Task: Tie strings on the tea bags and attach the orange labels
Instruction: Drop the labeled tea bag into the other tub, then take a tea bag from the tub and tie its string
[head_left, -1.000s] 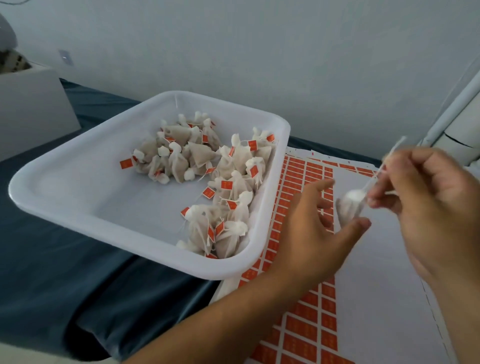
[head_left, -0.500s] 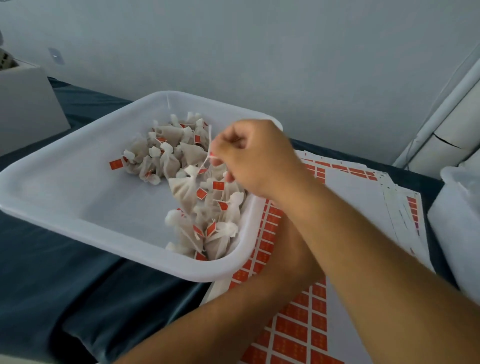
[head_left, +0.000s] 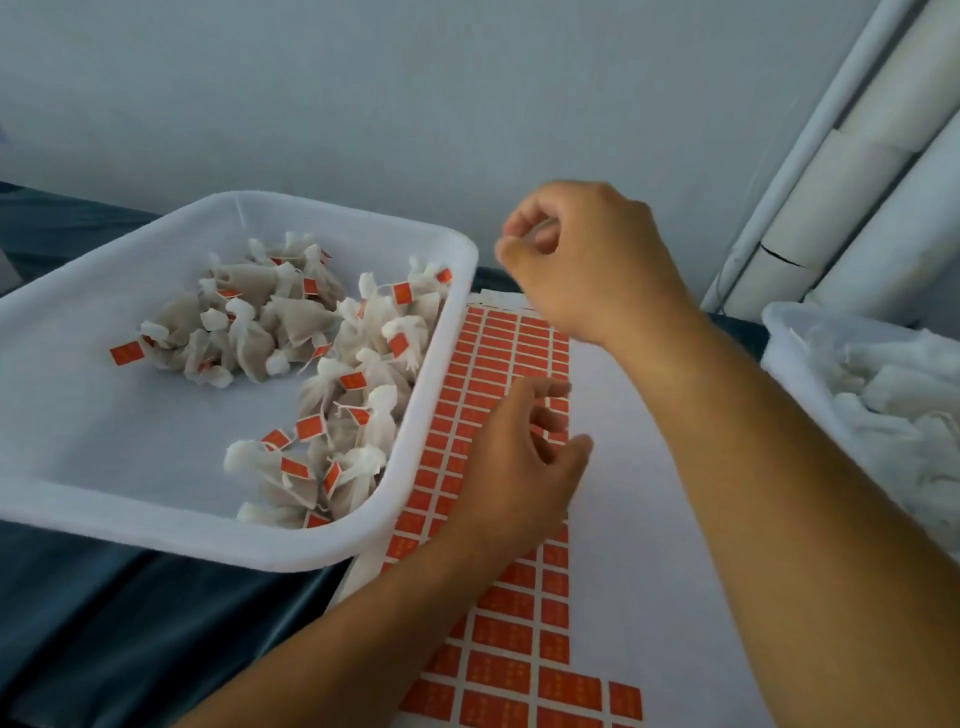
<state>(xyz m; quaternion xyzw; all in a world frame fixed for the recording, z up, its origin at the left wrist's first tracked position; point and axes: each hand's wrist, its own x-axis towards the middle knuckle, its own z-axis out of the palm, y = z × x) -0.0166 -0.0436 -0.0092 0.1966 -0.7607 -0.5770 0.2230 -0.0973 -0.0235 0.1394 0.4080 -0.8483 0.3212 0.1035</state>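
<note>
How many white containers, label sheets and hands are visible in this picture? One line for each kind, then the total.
White containers: 2, the white tray holding tied tea bags and the white bin at the right edge.
Label sheets: 1 visible on top, the label sheet; more may lie under it.
Hands: 2, the left hand and the right hand.
Total: 5

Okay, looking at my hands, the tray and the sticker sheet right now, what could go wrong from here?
1. The white tray sits on part of the label sheet and tilts up at that side; pulling the sheet could shift it and spill the finished tea bags.
2. Your left hand hovers over the labels with fingers spread; a brush might lift or crease several.
3. Your right hand is loosely curled and seems empty; reaching across to the bin of untied bags, its forearm may drag the sheet.
</note>
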